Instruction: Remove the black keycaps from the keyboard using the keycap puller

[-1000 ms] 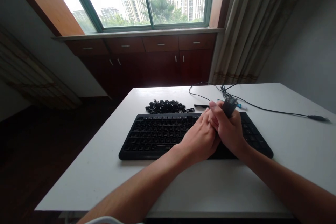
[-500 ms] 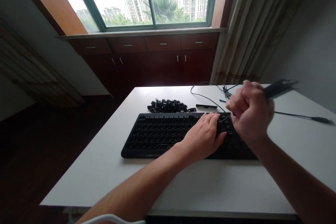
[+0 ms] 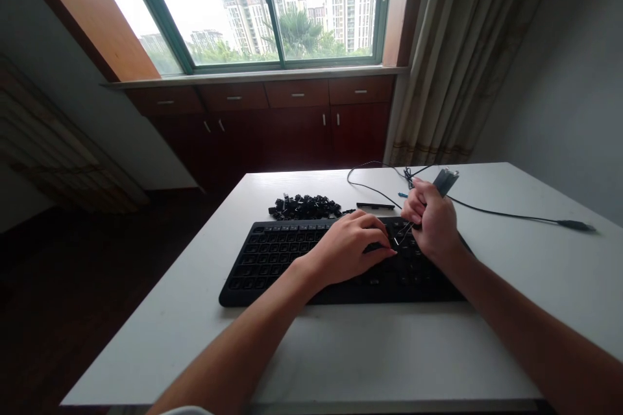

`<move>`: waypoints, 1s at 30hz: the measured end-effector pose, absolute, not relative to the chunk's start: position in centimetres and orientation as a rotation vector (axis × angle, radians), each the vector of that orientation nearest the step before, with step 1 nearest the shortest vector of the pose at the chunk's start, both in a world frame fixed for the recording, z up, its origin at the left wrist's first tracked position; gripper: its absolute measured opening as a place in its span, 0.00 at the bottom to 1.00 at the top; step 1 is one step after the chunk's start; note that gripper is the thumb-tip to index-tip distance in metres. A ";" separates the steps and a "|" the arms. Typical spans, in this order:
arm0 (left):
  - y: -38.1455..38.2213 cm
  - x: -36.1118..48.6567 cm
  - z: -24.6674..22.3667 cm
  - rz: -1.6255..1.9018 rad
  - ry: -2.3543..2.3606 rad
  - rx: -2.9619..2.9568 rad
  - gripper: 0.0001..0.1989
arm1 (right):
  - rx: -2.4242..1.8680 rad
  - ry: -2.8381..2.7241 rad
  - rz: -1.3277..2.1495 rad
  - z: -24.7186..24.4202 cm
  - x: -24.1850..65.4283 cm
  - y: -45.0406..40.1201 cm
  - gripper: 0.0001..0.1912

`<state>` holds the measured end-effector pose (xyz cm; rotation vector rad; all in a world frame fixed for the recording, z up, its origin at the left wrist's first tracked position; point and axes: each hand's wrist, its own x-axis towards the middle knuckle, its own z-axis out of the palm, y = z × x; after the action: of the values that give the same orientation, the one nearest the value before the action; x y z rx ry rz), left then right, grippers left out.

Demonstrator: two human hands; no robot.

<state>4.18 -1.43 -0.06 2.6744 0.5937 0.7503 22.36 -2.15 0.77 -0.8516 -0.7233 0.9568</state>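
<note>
A black keyboard (image 3: 272, 253) lies across the white table, with bare key sockets on its left part. My left hand (image 3: 353, 243) rests over its middle, fingers bent and a little apart, the thumb pointing right; nothing shows in it. My right hand (image 3: 431, 217) is wrapped round the grey handle of a wire keycap puller (image 3: 445, 180). The puller's thin wires come out below the fist, over the keys on the right, close to my left fingertips. A heap of black keycaps (image 3: 305, 206) sits behind the keyboard, with a long keycap (image 3: 374, 206) to its right.
A black cable (image 3: 506, 213) runs over the right of the white table (image 3: 370, 350) to a dark plug end (image 3: 577, 225). A bundled part of the cable and a small blue piece (image 3: 402, 194) lie behind my right hand. Cabinets (image 3: 272, 136) stand under the window beyond.
My right hand has moved left and down with the keycap puller, whose handle now points more upright. My left hand has shifted slightly left, fingers more bent. The view has tilted slightly.
</note>
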 end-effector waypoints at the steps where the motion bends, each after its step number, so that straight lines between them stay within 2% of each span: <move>1: -1.4 4.0 0.1 0.727 0.589 2.651 0.08 | -0.857 -0.728 0.964 0.7 22.3 -2.2 0.25; 6: -1.3 3.3 0.9 0.572 0.464 2.535 0.08 | -0.878 -0.749 0.965 0.5 22.2 -2.3 0.25; 10: -1.1 2.9 1.3 0.609 0.491 2.428 0.10 | -0.880 -0.756 0.966 0.5 22.2 -2.3 0.25; 15: 0.9 1.4 1.1 0.928 1.021 2.414 0.07 | -0.886 -0.766 0.960 0.4 22.2 -2.3 0.25; 20: 2.9 -0.2 -0.1 0.954 1.245 2.420 0.08 | -0.893 -0.784 0.959 0.3 22.2 -2.2 0.25; 24: 2.7 -0.3 0.1 0.889 1.191 2.487 0.09 | -0.882 -0.804 0.964 0.2 22.2 -2.2 0.25; 30: 2.2 -0.7 1.2 0.631 0.844 2.644 0.08 | -0.913 -0.791 0.984 0.4 22.0 -2.3 0.25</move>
<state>-0.74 2.18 1.21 2.6438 0.8441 0.6314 22.04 -2.28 0.45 -0.9130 -0.7907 0.9835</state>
